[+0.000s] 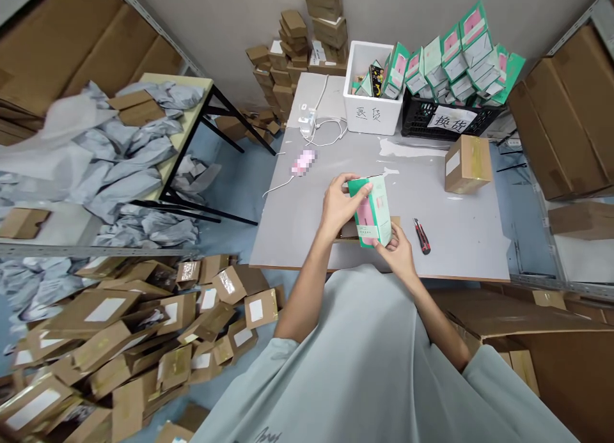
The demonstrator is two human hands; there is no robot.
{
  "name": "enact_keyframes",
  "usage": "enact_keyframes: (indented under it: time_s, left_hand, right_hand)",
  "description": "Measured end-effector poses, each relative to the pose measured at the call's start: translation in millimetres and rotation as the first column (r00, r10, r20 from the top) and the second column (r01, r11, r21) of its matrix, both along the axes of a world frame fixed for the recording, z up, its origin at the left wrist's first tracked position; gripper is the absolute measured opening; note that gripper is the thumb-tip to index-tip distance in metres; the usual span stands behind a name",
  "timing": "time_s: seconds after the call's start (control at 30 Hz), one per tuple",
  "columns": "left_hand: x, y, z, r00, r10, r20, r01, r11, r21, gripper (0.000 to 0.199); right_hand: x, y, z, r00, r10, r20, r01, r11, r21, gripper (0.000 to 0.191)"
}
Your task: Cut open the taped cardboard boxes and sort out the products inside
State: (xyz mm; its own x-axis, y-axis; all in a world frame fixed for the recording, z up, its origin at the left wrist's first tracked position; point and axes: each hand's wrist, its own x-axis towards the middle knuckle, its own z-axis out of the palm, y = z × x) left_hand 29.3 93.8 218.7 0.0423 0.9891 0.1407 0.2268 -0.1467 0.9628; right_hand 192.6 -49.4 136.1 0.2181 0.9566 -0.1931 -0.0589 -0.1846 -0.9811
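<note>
A broad, rectangular grey table (pixel 451 219) is bordered along its front by a thin brown edge, with a loose pale grey-green shirt (pixel 369 353) close against it. At its left, a strip of blue floor (pixel 228 174) is left open before a pale yellow table (pixel 197 82) with black legs, heaped with grey plastic parcels (pixel 139 146). The far edge is occupied by a black plastic crate (pixel 417 117), packed above its rim with green-and-pink cartons (pixel 453 53), and, just beside it, a square white bin (pixel 371 114) with handwritten characters. A taped brown cardboard box (pixel 467 165) is set near the right edge; bare surface is left in front of it and across the front left.

A green, pink and white cardboard box (pixel 371 211) is held tilted over the table near the front edge. Its upper left is grasped by the left hand (pixel 339 206), and its lower right corner by the right hand (pixel 397 250). A brown cardboard piece (pixel 349 231) is partly hidden beneath. A red-and-black utility knife (pixel 422 236) is placed to the right, apart from the right hand, with open room beyond it.
</note>
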Motion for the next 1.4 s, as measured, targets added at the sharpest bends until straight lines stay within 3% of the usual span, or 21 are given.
enact_keyframes:
  time_s: [0.17,0.23,0.37,0.47,0.6,0.7,0.77,0.9,0.97,1.07,1.17,1.27,1.4]
  left_hand:
    - [-8.1,13.4,-2.0,0.950,-0.023,0.310,0.076,0.984,-0.161,0.054]
    - [-9.8,17.2,-10.7,0.887,-0.033,0.460,0.156,0.960,-0.233,0.058]
    - [-7.8,15.8,-35.4,0.728,-0.079,0.681,0.405,0.851,-0.335,0.067]
    - [-4.2,11.2,-47.0,0.674,-0.047,0.737,0.425,0.842,-0.334,0.062]
    - [-1.6,10.5,-42.9,0.700,-0.094,0.708,0.414,0.861,-0.295,0.067]
    - [-1.0,13.0,-31.1,0.756,-0.155,0.636,0.405,0.874,-0.269,0.071]
    - [-1.0,14.3,-22.8,0.796,-0.175,0.579,0.385,0.885,-0.263,0.069]
    - [-0.8,16.3,-11.6,0.918,-0.116,0.378,0.230,0.935,-0.270,0.060]
    - [1.4,17.4,-9.9,0.970,-0.043,0.238,0.100,0.967,-0.233,0.056]
    - [8.5,17.3,-10.8,0.997,0.053,0.052,-0.045,0.990,-0.133,0.048]
    - [15.5,14.3,-10.9,0.992,0.111,-0.056,-0.116,0.988,-0.098,0.042]
    - [15.2,11.3,-8.2,0.996,0.076,-0.052,-0.081,0.991,-0.105,0.049]
    - [1.5,12.8,-7.4,0.989,-0.021,0.150,0.050,0.980,-0.191,0.066]
  right_hand:
    - [17.2,-3.5,11.0,0.917,0.145,-0.372,-0.164,0.986,-0.021,0.075]
    - [19.3,-4.6,14.6,0.847,0.212,-0.488,-0.247,0.969,-0.007,0.066]
    - [19.0,-4.0,7.2,0.704,0.234,-0.670,-0.301,0.954,0.017,0.055]
    - [21.2,-3.6,-4.1,0.629,0.213,-0.748,-0.334,0.942,-0.012,0.057]
    - [27.2,-4.1,-13.1,0.593,0.193,-0.782,-0.349,0.936,-0.034,0.057]
    - [31.8,-2.0,-12.2,0.606,0.193,-0.772,-0.347,0.937,-0.038,0.056]
    - [35.9,0.9,-7.7,0.656,0.220,-0.722,-0.361,0.932,-0.044,0.063]
    - [44.3,5.1,3.6,0.907,0.170,-0.386,-0.199,0.979,-0.036,0.078]
    - [43.4,4.9,5.9,0.977,0.112,-0.179,-0.114,0.993,0.000,0.093]
    - [32.6,4.3,2.8,0.994,0.095,0.057,-0.096,0.995,0.027,0.117]
    - [19.4,6.2,-4.0,0.975,0.032,0.220,-0.048,0.996,0.070,0.119]
    - [15.3,9.1,-6.8,0.981,-0.007,0.196,-0.016,0.993,0.116,0.112]
    - [22.3,9.2,0.3,0.985,0.072,-0.157,-0.058,0.994,0.090,0.110]
